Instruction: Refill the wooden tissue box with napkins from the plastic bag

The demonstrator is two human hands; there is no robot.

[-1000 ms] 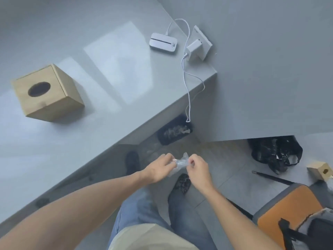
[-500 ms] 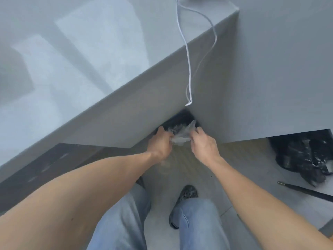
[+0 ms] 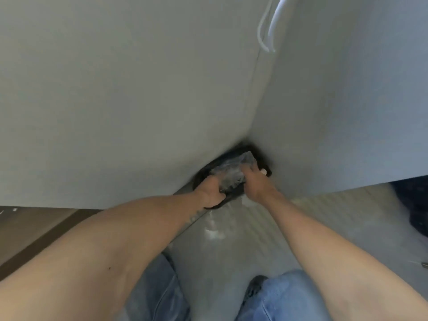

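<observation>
**Bag at the bin**

We reach both arms down to the black bin (image 3: 234,195) in the corner under the counter (image 3: 115,89). Our left hand (image 3: 209,192) and right hand (image 3: 256,184) each pinch the crumpled clear bag (image 3: 231,173), which sits over the bin's mouth. A white cable (image 3: 268,26) dangles above.

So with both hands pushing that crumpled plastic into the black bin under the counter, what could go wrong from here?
1. The left hand and right hand press the clear plastic wrap into an already full-looking black bin; it may spring back out.
2. White scraps lie on the floor beside the bin; more could spill.
3. The dangling white cable hangs above and could snag on rising.
</observation>
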